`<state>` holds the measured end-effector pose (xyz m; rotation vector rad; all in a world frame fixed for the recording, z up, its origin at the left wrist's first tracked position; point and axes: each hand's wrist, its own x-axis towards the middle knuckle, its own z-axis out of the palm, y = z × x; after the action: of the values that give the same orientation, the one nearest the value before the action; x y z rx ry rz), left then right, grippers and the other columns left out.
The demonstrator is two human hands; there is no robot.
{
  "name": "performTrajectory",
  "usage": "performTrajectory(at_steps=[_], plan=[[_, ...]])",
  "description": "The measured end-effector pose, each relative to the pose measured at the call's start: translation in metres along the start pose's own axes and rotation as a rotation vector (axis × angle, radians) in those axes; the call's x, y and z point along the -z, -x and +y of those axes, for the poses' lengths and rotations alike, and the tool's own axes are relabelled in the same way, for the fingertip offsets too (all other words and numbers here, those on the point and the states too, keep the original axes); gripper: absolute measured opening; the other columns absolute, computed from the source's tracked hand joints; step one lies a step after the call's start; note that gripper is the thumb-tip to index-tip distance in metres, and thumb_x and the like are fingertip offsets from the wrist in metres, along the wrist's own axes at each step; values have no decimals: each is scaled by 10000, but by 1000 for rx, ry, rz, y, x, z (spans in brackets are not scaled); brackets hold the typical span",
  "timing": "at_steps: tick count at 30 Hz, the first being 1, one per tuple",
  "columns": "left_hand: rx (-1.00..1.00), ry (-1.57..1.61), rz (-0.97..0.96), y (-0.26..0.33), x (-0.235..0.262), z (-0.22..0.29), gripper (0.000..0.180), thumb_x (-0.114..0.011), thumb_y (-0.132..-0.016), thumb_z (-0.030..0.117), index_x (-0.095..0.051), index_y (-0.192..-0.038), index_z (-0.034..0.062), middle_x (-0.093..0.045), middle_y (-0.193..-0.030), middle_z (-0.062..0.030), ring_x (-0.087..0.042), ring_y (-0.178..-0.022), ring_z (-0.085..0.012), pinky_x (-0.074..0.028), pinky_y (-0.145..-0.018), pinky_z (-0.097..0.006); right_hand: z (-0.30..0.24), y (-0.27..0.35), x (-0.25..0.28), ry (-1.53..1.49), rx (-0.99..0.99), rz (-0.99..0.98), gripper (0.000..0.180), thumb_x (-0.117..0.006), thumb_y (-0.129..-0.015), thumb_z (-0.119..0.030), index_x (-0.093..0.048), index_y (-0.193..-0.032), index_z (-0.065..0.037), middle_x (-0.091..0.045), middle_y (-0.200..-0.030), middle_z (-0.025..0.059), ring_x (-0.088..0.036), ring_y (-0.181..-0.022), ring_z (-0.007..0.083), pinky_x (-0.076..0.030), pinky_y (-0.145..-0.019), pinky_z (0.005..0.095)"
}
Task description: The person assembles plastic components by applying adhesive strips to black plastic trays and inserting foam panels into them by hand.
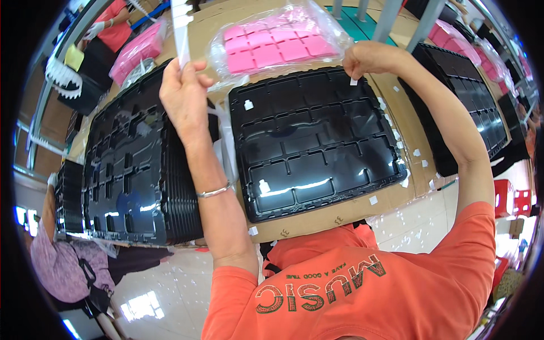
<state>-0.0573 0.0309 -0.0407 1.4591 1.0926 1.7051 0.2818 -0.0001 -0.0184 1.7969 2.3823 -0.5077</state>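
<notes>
Glossy black tray (311, 141), compartmented (moulded plastic), white strip (182, 34)

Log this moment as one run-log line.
left hand: holds white strip | right hand: pinches small white label over black tray | pink pads bag behind tray

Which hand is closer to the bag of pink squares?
Right. The right hand touches the bag of pink squares at its right edge; the left hand is just left of it, holding a white strip.

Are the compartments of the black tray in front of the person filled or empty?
Nearly all empty: the black tray shows bare glossy compartments; small white pieces sit in only two.
</notes>
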Motion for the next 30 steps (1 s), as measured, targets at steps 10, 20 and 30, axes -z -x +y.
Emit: performTrajectory(at_steps=[10,20,30], plan=[[51,76,-38,2,3,0,219,-515,-998,180,-612,-1026,-15,-639,-766,-40,-517,-561,-40,-381,-471,-174,62,-31,-54,174,40,48,125,-728,-666,-95,-620,-712,-53,-647,-750,89,-648,-782,277,-475,-648,398],[76,146,-105,7,-4,-1,203,-552,-983,188,-628,-1065,18,-653,-750,-61,-538,-539,-49,-370,-444,-176,-22,-72,-19,-157,194,711,251,-667,-854,-213,-693,-1054,-63,-694,-906,123,-668,-766,248,-518,-694,362],[-33,-81,-30,9,-14,1,180,-547,-975,173,-638,-955,18,-625,-673,-31,-531,-512,-67,-396,-464,-226,-176,-110,58,-977,234,628,290,-703,-865,-340,-656,-821,-58,-646,-717,29,-585,-585,83,-416,-479,222]])
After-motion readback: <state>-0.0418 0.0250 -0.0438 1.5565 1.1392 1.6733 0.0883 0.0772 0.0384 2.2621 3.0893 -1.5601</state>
